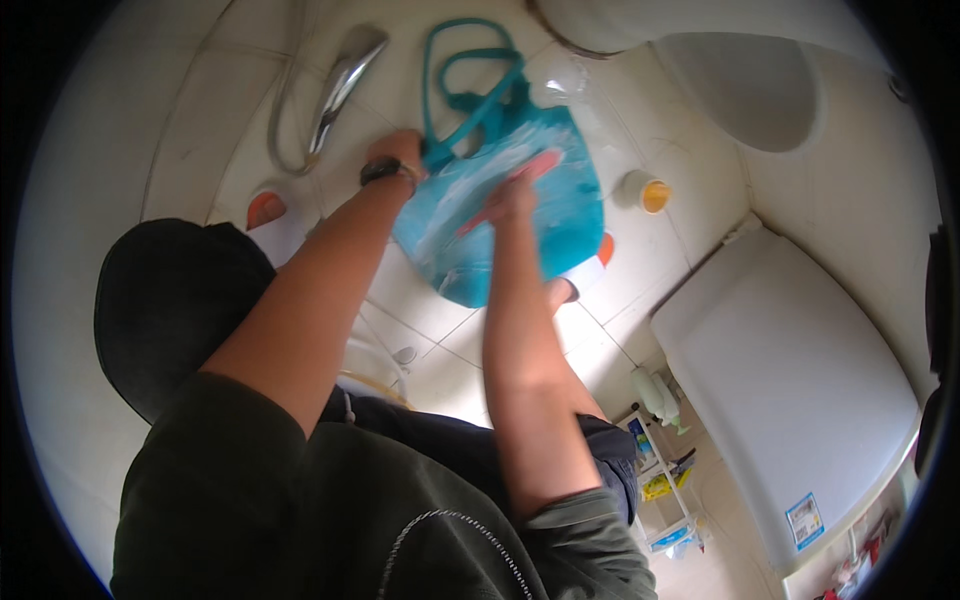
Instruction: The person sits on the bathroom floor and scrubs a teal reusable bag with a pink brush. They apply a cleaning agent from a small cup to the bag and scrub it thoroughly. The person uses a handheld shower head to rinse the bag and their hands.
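Note:
A teal tote bag (577, 195) lies spread on the tiled floor, its two long handles (469, 24) looped away from me. White suds streak its upper face. My right hand (511, 199) is closed around a pinkish-red brush (546, 163) laid over the suds; both are blurred. The brush's underside is hidden. At the bag's left edge, near the base of the handles, my left hand (397, 150) grips the fabric, its fingertips partly out of sight. A dark watch (380, 171) is on that wrist.
A chrome shower head (345, 90) with its hose lies on the floor at upper left. Right of the bag is a white cup (637, 187) with yellow inside. A large white fixture (780, 360) and a small shelf rack (660, 480) stand at right. My slippered foot (581, 279) is beside the bag.

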A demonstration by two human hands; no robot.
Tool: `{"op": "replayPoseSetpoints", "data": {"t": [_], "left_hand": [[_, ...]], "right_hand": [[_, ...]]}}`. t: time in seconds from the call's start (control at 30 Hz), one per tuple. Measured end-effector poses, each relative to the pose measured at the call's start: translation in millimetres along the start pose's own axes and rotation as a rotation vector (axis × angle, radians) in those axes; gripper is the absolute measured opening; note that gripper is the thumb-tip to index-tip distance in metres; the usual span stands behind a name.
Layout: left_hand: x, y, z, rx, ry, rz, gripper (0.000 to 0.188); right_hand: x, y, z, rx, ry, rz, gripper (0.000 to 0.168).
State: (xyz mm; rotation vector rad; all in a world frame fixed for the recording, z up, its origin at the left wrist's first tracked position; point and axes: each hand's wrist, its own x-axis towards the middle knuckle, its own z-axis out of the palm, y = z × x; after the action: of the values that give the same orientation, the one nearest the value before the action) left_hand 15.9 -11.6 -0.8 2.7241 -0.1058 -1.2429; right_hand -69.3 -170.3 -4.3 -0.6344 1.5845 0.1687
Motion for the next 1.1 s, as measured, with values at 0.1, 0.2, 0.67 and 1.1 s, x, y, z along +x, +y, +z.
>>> {"op": "replayPoseSetpoints", "data": {"t": [0.1,0.2,0.67,1.1], "left_hand": [[-1.7,29.6,-14.8,-0.025,-0.045,0.059,0.045],[-0.6,24.9,-12.8,0.049,-0.024,-0.001,0.043],[-1.1,26.8,-12.2,0.041,-0.031,0.008,0.041],[-1.1,49.8,-16.4,0.009,-0.040,0.057,0.043]], "right_hand": [[19.4,130.8,-32.3,-0.225,0.226,-0.096,0.067],[-33.9,240.0,-47.1,-0.046,-0.086,0.284,0.061],[2.1,175.6,-42.1,-0.068,-0.036,0.095,0.052],[81.0,121.5,-53.0,-0.115,0.034,-0.200,0.052]]}}
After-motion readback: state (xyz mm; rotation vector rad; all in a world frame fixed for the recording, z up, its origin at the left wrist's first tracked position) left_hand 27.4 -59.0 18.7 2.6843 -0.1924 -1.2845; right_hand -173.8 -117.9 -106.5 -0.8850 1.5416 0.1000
